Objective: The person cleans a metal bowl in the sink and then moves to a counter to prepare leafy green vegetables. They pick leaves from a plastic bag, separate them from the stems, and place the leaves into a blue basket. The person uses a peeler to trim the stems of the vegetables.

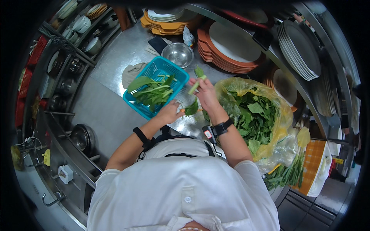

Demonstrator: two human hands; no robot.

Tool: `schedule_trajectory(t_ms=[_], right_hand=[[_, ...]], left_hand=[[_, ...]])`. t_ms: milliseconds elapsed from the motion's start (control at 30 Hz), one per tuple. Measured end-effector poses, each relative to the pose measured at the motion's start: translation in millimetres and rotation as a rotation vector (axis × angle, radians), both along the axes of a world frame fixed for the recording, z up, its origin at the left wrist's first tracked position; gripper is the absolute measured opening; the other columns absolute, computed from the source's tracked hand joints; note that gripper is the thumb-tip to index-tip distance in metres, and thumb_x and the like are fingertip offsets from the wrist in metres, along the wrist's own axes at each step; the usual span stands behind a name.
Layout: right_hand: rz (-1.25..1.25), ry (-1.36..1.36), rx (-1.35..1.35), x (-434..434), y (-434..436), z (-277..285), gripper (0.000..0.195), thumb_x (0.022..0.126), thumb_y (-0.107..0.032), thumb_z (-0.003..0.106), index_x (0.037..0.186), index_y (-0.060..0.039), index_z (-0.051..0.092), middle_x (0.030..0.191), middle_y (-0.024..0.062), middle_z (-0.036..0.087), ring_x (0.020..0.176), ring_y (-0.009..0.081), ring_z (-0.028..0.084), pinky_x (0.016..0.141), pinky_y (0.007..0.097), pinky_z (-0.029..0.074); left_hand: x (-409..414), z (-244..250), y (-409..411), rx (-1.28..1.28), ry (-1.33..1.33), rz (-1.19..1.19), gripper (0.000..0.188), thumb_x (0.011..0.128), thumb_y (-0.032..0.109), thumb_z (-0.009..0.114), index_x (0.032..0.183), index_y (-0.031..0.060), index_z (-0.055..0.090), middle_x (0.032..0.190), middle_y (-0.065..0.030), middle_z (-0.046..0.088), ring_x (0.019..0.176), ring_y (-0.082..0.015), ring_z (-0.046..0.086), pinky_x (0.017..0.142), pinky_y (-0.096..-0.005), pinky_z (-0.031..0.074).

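My right hand (204,90) is shut on a pale green leafy vegetable stalk (199,83), between the blue basket and the yellow bag. By the near right edge of the blue plastic basket (181,67), my left hand (171,112) hangs low over the counter; whether its fingers hold anything is not clear. Green leaves and stalks (153,91) lie in the basket. A loose leaf (191,108) sits on the steel counter just right of my left hand, beside a thin orange item. The open yellow plastic bag (281,115) at the right is full of leafy greens (254,118).
Behind the basket are a steel bowl (177,55), a grey cloth (131,74) and orange-rimmed plates (231,43). A steel shelf (284,65) holding white plates (300,50) runs along the right. Green onions (289,173) lie near the bag. Shelves with bowls (93,46) stand at the left.
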State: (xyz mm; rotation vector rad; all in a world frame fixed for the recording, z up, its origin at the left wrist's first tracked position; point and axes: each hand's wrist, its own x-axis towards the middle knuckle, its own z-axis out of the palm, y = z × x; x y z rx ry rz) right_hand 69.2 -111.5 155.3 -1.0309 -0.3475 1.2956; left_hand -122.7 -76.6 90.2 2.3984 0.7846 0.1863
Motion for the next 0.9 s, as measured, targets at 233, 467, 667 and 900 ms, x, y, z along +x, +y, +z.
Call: schedule_trajectory(t_ms=[233, 467, 667, 900], right_hand=[[0.044, -0.476, -0.43, 6, -71, -55, 0.015, 0.093, -0.019, 0.049, 0.093, -0.0036, 0.047, 0.065, 0.0034, 0.049, 0.051, 0.0127, 0.048, 0.044, 0.0276, 0.042], [-0.113, -0.658, -0.545, 13, -104, -119, 0.019, 0.084, -0.017, 0.061, 0.093, -0.0031, 0.053, 0.066, 0.003, 0.053, 0.053, 0.0101, 0.047, 0.046, 0.0266, 0.038], [-0.211, -0.376, -0.446, 13, -62, -76, 0.031, 0.086, -0.028, 0.062, 0.098, -0.0004, 0.054, 0.082, 0.0076, 0.06, 0.066, 0.014, 0.054, 0.053, 0.0278, 0.041], [-0.27, 0.274, -0.322, -11, -15, -80, 0.016, 0.085, -0.005, 0.062, 0.085, -0.004, 0.046, 0.081, 0.0102, 0.055, 0.067, 0.0202, 0.056, 0.056, 0.0352, 0.047]], left_hand=[[27, -19, -11, 0.051, 0.157, 0.083, 0.024, 0.077, 0.022, 0.066, 0.092, 0.0032, 0.06, 0.095, -0.0131, 0.057, 0.092, -0.0331, 0.057, 0.077, -0.0422, 0.047], [54, -51, -1, -0.218, -0.06, 0.163, 0.017, 0.078, 0.011, 0.064, 0.086, -0.0018, 0.056, 0.099, -0.0135, 0.058, 0.083, -0.0305, 0.058, 0.073, -0.0359, 0.048], [30, 15, 17, -0.892, -0.403, 0.097, 0.012, 0.08, 0.0, 0.055, 0.09, -0.005, 0.059, 0.13, -0.0104, 0.052, 0.103, -0.0143, 0.054, 0.085, -0.0274, 0.043], [5, 64, 15, -0.853, -0.407, -0.262, 0.007, 0.076, -0.002, 0.055, 0.081, -0.0027, 0.06, 0.126, -0.0121, 0.055, 0.103, -0.0156, 0.054, 0.089, -0.0292, 0.041]])
